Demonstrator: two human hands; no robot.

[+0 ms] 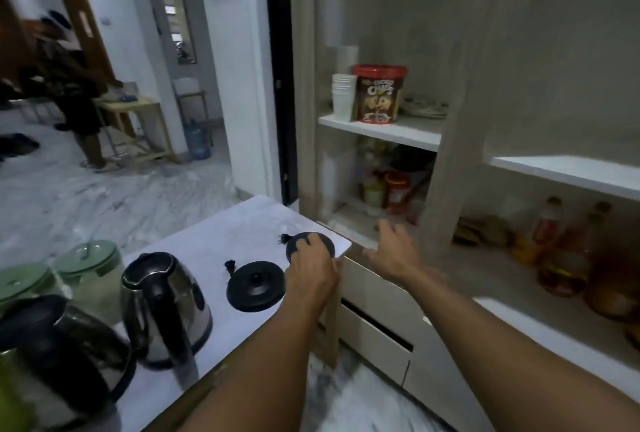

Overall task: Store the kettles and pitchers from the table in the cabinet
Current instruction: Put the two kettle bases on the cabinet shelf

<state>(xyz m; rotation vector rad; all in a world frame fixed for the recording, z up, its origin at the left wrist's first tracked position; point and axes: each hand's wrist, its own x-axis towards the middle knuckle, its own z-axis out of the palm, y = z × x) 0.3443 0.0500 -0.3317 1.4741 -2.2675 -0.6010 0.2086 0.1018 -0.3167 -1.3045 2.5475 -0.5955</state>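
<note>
On the white table (221, 234) stand a steel kettle (166, 307) with a black handle, a second dark kettle (59, 362) at the near left, and two green-lidded pitchers (90, 269) behind them. Two black round kettle bases lie on the table; one base (255, 285) is free. My left hand (311, 269) grips the far base (325, 241) at the table's corner. My right hand (394, 251) hovers open, fingers spread, in front of the cabinet (453, 140) and touches nothing.
The cabinet's upper shelf (381, 130) holds stacked white cups, a red-lidded cereal tub (379, 94) and plates. Jars sit on the lower shelf. Bottles (561, 251) stand at the right. Drawers (377, 314) lie below. A person stands at a wooden table far left.
</note>
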